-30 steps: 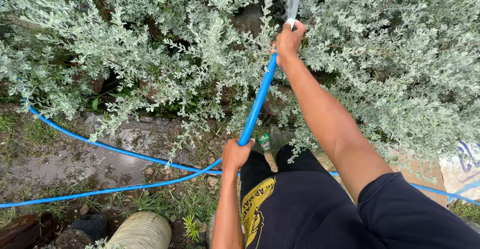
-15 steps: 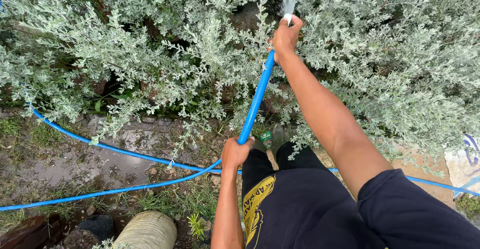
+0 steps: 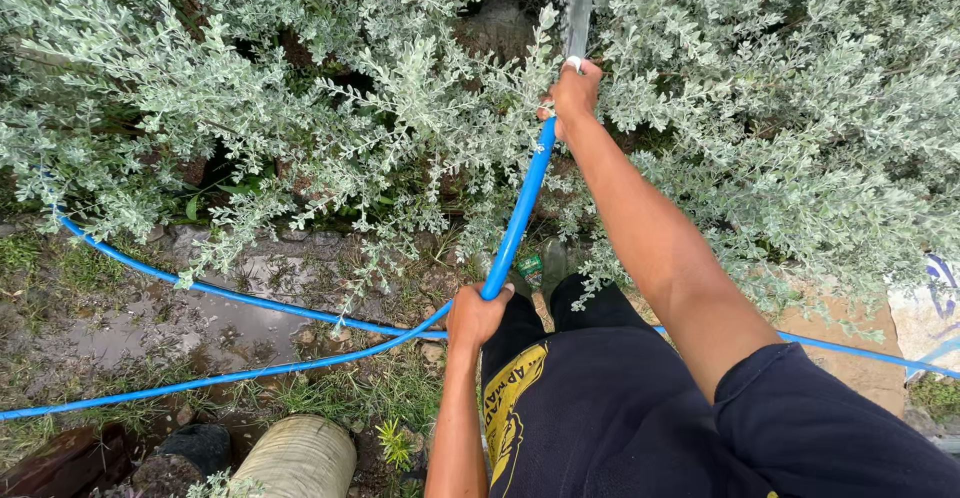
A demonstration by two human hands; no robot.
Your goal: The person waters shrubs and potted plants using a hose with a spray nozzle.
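Leftmost, a smooth blue hose [image 3: 250, 298] in two thin glossy lines over wet, muddy ground [image 3: 120, 328] and patchy grass, one line curving down from under the shrub, the other slanting in from the lower left edge. Along the bottom, a dark rusty lump and a pale ribbed cylinder [image 3: 300, 458] lying on its side. Above, all across the top, a dense shrub [image 3: 300, 88] of small silvery grey-green leaves, fine and soft-looking. Nearer the middle, left hand [image 3: 475, 316] closed fully around the hose where the two lines meet, fingers wrapped tight, thumb on top. From that fist, hose rising straight and taut, bright and round, up to right hand [image 3: 575, 93], closed too around the hose end, a white ring showing at the top of the grip, arm stretched out into the leaves. Just beyond, a blurred stream of water [image 3: 578, 8] going up out of the fist into the foliage. Below the hands, dark trousers and a dark shirt with a yellow printed patch [image 3: 510, 398]. Far right, hose again as a thin line past a tan stone [image 3: 850, 358], and a pale surface with blue painted marks [image 3: 935, 303] at the edge.
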